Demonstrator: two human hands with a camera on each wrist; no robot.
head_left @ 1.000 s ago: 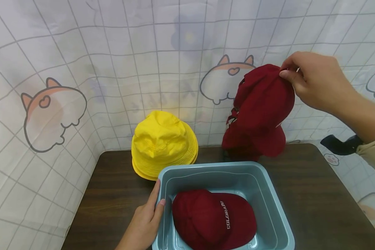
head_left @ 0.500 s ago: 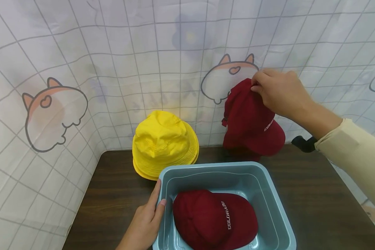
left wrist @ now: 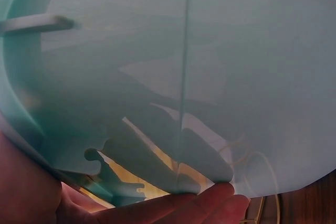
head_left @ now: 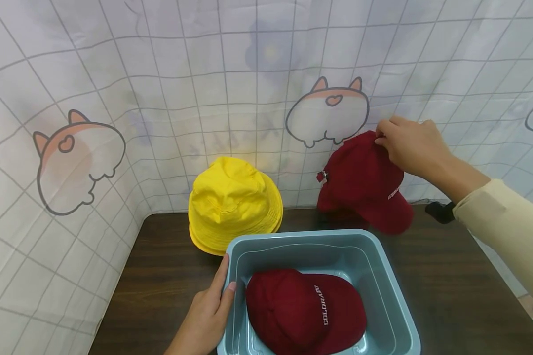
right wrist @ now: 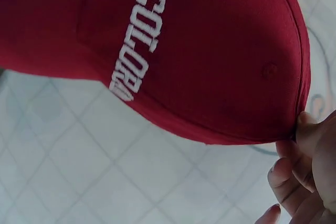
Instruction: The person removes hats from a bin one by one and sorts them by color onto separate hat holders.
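Observation:
My left hand (head_left: 206, 308) grips the left side of a blue-grey plastic basin (head_left: 301, 235), thumb at the rim. In the left wrist view its fingers (left wrist: 223, 203) lie against the basin's glossy outer wall (left wrist: 126, 72). Inside the basin lies a dark red baseball cap (head_left: 280, 310) lettered COLORADO, brim to the right. Behind the basin's right rear corner, my right hand (head_left: 413, 145) pinches the crown top of another red COLORADO baseball cap (head_left: 360, 172). This cap hangs tilted, brim down to the right. The right wrist view shows thumb and finger on the fabric of its crown (right wrist: 231, 66).
A yellow bucket hat (head_left: 231, 202) sits behind the basin's left rear corner. The dark wooden table (head_left: 160, 276) ends at a white gridded curtain (head_left: 173, 98) printed with cartoon animals. A small black object (head_left: 439, 212) shows beside the right sleeve.
My right hand has come down and slightly left, lowering the pinched cap toward the table. Its crown has opened out and its lettering has come into view. The left hand and basin stay put.

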